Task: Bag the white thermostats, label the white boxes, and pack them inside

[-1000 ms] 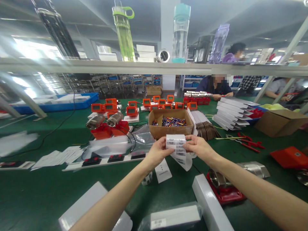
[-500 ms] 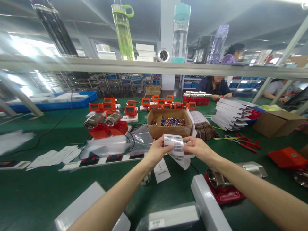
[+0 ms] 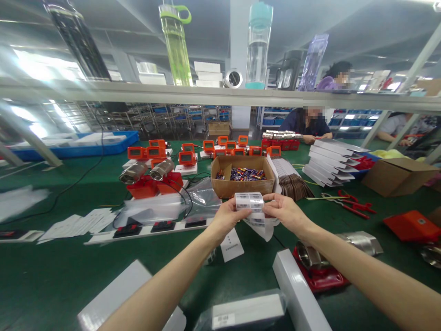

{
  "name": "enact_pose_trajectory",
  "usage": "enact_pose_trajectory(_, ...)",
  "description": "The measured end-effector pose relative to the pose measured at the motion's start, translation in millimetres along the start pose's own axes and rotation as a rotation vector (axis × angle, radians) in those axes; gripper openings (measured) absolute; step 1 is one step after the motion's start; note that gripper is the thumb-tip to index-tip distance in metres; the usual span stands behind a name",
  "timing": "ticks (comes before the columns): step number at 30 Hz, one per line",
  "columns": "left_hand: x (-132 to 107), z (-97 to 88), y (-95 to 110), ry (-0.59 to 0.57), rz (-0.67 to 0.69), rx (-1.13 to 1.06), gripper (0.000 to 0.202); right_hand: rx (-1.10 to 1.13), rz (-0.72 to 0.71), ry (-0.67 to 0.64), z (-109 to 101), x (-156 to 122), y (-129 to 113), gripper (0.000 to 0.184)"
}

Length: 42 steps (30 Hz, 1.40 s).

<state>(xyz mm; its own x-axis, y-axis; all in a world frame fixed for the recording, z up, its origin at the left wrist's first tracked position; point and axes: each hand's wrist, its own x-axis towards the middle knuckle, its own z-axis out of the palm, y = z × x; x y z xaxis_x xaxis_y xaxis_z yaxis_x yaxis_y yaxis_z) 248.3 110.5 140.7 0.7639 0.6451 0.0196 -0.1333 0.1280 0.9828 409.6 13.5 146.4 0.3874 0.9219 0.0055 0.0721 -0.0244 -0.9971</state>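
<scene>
A roll of printed white labels [image 3: 248, 201] is held up between my two hands, just in front of the cardboard box of batteries. My left hand [image 3: 228, 218] grips the roll's left side with the thumb across its front. At its right edge, my right hand [image 3: 283, 212] pinches the label strip between thumb and fingers. A loose tail of the strip curls down below the roll. Beneath it on the green table lies a printed white card [image 3: 232, 246]. Another small roll-like item is partly hidden behind my left forearm.
The open cardboard box [image 3: 243, 187] holds many batteries. Several orange-framed meters [image 3: 187, 158] stand behind it. A steel-and-red meter [image 3: 320, 264] and a long white box [image 3: 299, 294] lie near my right forearm. A bagged white box [image 3: 248, 312] sits in front. Bottles stand on a shelf [image 3: 206, 95]; a co-worker sits opposite.
The label strip has shifted on the roll between my fingers, and its loose tail hangs in a different curl. Both hands stay in nearly the same place.
</scene>
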Motion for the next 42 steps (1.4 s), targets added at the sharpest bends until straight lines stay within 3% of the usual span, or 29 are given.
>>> enact_pose_trajectory(13, 2.5, 4.2, -5.5, 0.058, 0.006, 0.058, 0.031, -0.178, -0.156, 0.04, 0.0, -9.5, -9.8, 0.032)
enact_pose_trajectory(20, 3.3, 2.9, -9.3, 0.006, 0.008, 0.076, 0.043, -0.092, -0.075, 0.089, -1.9, -3.3, -10.5, 0.03)
enact_pose_trajectory(27, 5.9, -0.8, -14.2, 0.006, -0.013, 0.078, 0.033, -0.036, 0.026, 0.167, -4.9, -0.8, -16.4, 0.024)
enact_pose_trajectory(35, 6.7, 3.6, -5.2, 0.056, -0.009, 0.062, 0.029, -0.056, 0.062, 0.058, -1.7, -8.4, -13.0, 0.028)
enact_pose_trajectory(42, 2.7, 6.7, -5.2, 0.024, -0.015, 0.041, 0.041, -0.066, 0.016, 0.08, -8.2, -3.3, -7.6, 0.024)
